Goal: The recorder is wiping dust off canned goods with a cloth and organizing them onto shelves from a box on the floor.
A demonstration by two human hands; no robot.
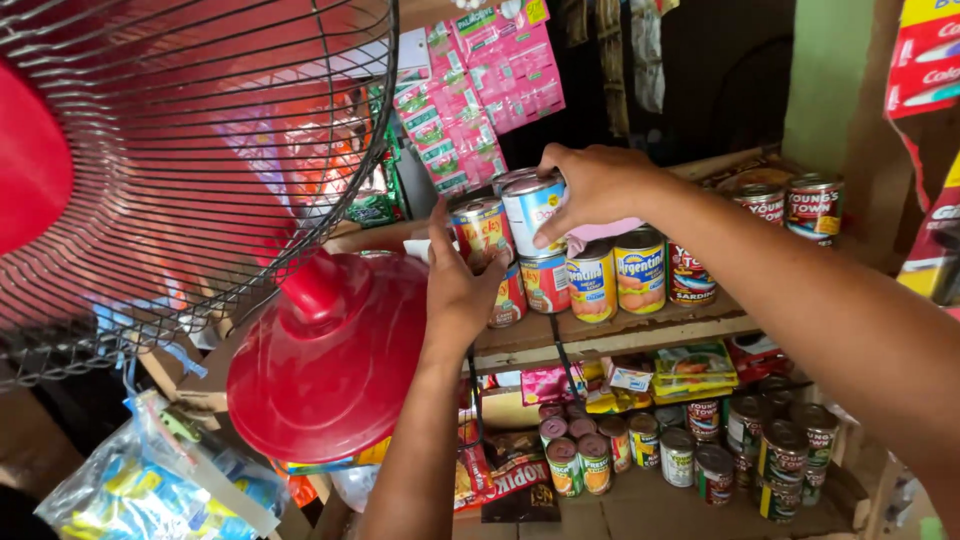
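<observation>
Right hand (598, 190) clamps top can (530, 208) at shelf (610, 335) left edge, left hand (458, 285) steadies stack; rigid, heavy, slick—grip sides.

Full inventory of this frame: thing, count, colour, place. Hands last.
white-blue can: one, top of the can stack, upper shelf, under the right hand
red-yellow can: one, beside it, against the left hand
yellow cans: two, upper shelf, middle
red cans: about three, upper shelf, right end
small cans: many, mixed colours, lower shelf
pink sachet strips: several, hanging above the shelf
fan: one, red with dark wire guard, left foreground
plastic bag: one, clear with blue-yellow contents, bottom left
wooden shelf: one, brown
left hand: touching the red-yellow can
right hand: gripping the white-blue can
</observation>
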